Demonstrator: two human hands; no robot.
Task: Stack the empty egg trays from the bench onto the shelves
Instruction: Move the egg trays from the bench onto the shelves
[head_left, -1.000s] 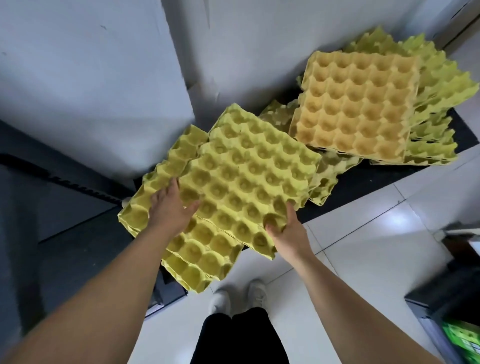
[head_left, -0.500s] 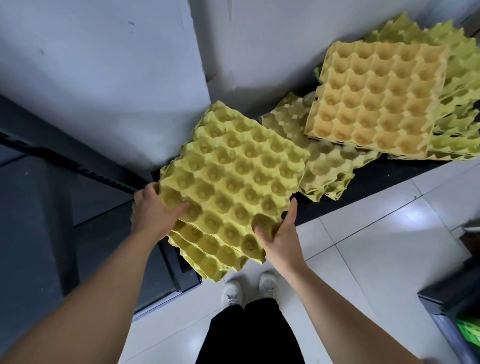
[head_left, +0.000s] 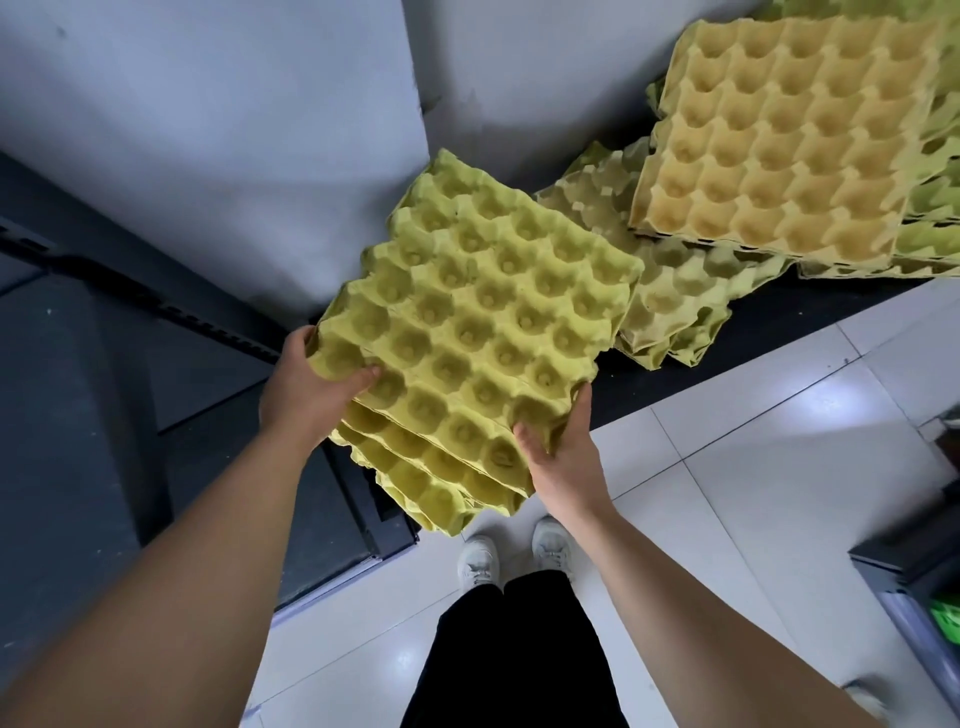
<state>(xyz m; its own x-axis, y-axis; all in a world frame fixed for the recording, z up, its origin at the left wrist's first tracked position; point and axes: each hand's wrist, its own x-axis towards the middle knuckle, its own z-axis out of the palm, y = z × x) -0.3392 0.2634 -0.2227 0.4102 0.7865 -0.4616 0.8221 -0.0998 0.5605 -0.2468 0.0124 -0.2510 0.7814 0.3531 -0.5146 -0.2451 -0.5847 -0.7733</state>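
Two hands (head_left: 304, 387) (head_left: 563, 460), two shoes (head_left: 480, 564), one yellow tray (head_left: 779, 130) — green trays (head_left: 483, 322) nested beyond counting.

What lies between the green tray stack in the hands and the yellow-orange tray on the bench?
Head view: a loose pile of pale green egg trays lies there on the black bench.

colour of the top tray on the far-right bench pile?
Orange-yellow top tray, warmer than the green-yellow trays beneath it; head view.
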